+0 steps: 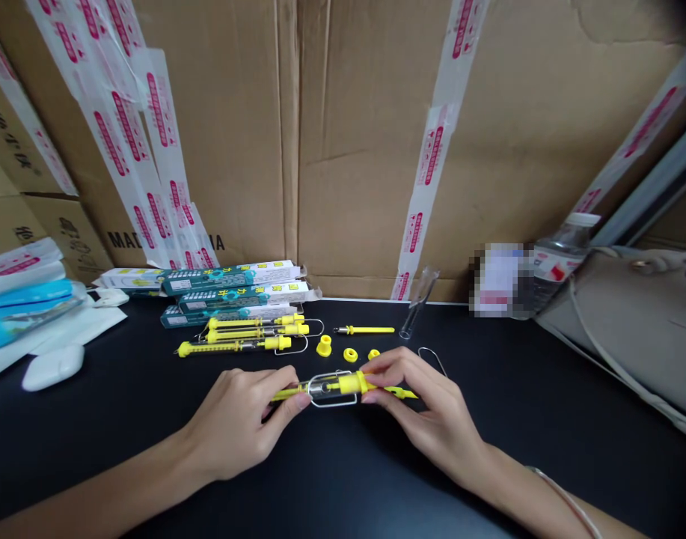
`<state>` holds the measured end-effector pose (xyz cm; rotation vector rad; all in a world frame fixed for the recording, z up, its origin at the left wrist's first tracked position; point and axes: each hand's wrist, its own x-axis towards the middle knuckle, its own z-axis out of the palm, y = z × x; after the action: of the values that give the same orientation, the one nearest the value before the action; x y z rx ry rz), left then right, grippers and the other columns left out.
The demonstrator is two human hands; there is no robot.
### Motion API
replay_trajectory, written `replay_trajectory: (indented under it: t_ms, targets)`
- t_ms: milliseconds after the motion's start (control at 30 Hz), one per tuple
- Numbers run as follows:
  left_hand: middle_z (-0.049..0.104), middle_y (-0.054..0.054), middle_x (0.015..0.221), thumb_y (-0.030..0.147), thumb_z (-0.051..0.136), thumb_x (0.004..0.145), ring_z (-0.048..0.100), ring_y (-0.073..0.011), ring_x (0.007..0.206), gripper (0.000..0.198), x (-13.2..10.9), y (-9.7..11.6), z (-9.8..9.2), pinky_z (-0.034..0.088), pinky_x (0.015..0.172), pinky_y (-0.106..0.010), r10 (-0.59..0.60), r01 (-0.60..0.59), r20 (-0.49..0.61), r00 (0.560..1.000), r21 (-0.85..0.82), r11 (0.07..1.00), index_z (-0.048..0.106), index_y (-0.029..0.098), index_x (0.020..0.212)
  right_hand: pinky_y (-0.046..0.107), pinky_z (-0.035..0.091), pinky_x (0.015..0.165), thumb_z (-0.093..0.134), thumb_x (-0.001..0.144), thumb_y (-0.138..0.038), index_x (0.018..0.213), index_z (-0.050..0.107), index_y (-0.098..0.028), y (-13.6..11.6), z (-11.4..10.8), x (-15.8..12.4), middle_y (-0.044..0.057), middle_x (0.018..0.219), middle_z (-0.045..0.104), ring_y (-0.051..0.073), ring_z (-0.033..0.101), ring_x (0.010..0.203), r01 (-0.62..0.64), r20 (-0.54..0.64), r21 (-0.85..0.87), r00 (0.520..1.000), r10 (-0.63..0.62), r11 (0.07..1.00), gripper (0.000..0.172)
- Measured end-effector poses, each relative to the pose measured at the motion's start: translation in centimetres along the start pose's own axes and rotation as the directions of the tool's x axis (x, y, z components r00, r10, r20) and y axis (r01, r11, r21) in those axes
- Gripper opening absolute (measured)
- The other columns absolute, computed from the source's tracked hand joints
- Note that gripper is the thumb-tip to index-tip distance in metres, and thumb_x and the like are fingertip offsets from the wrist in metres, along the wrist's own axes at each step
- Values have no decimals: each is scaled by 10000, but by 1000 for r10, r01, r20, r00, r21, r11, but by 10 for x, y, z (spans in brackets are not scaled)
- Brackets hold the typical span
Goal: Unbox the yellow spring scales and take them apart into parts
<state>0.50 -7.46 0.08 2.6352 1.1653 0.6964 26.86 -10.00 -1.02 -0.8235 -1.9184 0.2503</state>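
I noted the yellow plastic rod [343,385] lying left to right, its long axis crosswise, with the fingers of the left hand [236,423] and right hand [421,408] closed on it from either end.

Bare arms all the way, with a slim left hand [236,423] and right hand [424,412]. The right forearm [514,479] sports a thin silver bangle [567,503], pretty simple look.

**Head-worn camera, looking forward and down over the work area**

Inspection finds the viewpoint on the person's head, above and behind the left hand [233,423] and right hand [426,415], which sit near the lens at lower centre, forearms entering from the bottom corners. The view tilts down across a black table [84,442] and faces cardboard boxes [365,150] at the far edge, farther off. Wide field, outer edges visibly bowed.
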Motion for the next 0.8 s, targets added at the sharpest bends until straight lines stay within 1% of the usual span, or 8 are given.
replay_trajectory:
  t_ms: [133,267,367,467,533,600,700,800]
  targets:
    - [446,72,534,400,399,1025,429,-104,445,365,1,-1,0,267,502,-250,-9,9,-14,1000,-3,1000,514,217,731,263,546,857,672,927,-133,925,631,-235,1,0,-1,24,1002,700,158,678,941,-5,8,52,1000,5,999,109]
    - [463,67,540,390,410,1017,434,-102,452,358,1,0,-3,272,500,-249,-12,12,-20,1000,-19,1000,523,215,727,252,574,832,591,953,-91,1023,617,-258,5,3,-2,26,1046,674,152,671,978,-105,-24,132,994,109,986,183]
    - [489,58,559,384,456,984,447,-102,462,318,2,4,-7,283,500,-245,4,-6,-41,999,-30,1000,540,213,729,267,581,847,577,946,-91,1076,631,-251,5,3,-2,40,1072,670,166,672,1003,-140,21,104,990,138,985,214]
    - [507,51,575,390,498,953,459,-102,465,293,2,7,-8,288,483,-235,21,-22,-68,997,-20,1000,533,210,723,246,564,783,533,947,-74,1015,650,-238,2,1,-1,9,939,711,141,691,842,-102,73,2,992,102,995,213]
    - [509,50,573,387,492,961,463,-99,460,306,2,7,-8,297,477,-227,5,-6,-83,997,-12,1000,530,209,715,236,558,728,609,924,-127,1070,641,-225,-1,0,-1,-6,872,717,131,688,737,-108,89,-23,990,110,994,178]
    - [518,50,574,390,486,971,472,-97,461,322,2,5,-6,311,484,-227,-19,18,-91,996,-9,1000,540,208,711,236,560,704,682,904,-218,1117,635,-207,-3,0,-1,-3,856,721,137,694,709,-143,100,-7,985,143,990,219]
    - [549,50,594,408,494,974,487,-97,468,334,3,2,-5,325,494,-235,-30,28,-79,996,-20,999,572,210,715,218,538,608,611,965,-285,999,669,-204,-4,0,0,-8,770,707,131,684,644,-233,113,20,967,230,972,105]
    - [611,59,653,464,578,937,532,-99,498,272,4,0,-2,369,510,-226,-48,45,-55,997,-68,997,616,226,811,207,507,539,589,979,-300,916,669,-210,-2,1,1,-16,713,688,125,658,585,-310,94,33,947,306,950,136]
